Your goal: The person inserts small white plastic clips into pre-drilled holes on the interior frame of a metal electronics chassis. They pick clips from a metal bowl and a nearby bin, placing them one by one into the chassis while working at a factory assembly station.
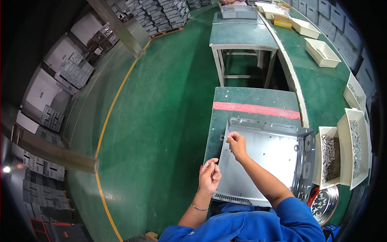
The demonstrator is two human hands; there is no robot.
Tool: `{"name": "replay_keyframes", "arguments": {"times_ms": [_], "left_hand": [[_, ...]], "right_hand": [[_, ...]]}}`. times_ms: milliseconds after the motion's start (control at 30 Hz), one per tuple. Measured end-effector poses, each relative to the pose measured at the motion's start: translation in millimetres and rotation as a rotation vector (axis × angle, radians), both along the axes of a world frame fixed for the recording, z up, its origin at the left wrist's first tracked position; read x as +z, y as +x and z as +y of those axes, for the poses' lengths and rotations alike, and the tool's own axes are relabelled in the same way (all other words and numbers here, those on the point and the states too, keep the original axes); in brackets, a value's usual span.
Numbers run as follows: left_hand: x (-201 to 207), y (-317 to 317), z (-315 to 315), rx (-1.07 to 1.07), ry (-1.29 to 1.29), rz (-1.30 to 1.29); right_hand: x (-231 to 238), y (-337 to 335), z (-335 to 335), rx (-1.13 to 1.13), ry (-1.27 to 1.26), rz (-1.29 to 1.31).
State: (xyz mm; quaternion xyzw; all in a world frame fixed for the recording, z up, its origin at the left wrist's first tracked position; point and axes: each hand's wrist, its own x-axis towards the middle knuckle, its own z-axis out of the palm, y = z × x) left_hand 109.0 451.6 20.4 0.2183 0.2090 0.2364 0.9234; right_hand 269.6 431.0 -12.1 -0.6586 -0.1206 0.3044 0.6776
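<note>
A shallow silver sheet-metal case (258,169) lies open side up on the green bench in front of me. Its right wall has round vent patterns, and its near edge has a row of slots. My right hand (237,146) is over the case's far left part, thumb and fingertips pinched together. Beside the case's left edge is my left hand (209,176), palm turned up and fingers curled toward the thumb. Anything between the fingertips of either hand is too small to make out.
Right of the case stand cream bins (331,177) of small metal parts and a round steel dish (325,205) with small pale pieces. A red stripe (256,109) crosses the bench beyond the case. Further ahead is another green-topped table (248,34). Stacked grey goods (159,16) stand far off.
</note>
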Motion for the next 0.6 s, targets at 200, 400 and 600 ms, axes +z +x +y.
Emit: {"name": "replay_keyframes", "arguments": {"times_ms": [200,400,600], "left_hand": [[1.1,1.4,-0.3,-0.007,0.003,0.006],[-0.4,-1.0,0.0,-0.010,-0.010,-0.023],[-1.4,-0.6,1.8,-0.024,-0.005,-0.027]], "right_hand": [[-11.5,0.5,7.4,0.000,-0.012,-0.109],[-9.1,-2.4,2.9,-0.045,0.086,0.102],[-5.8,-4.4,0.2,-0.007,0.033,0.046]]}}
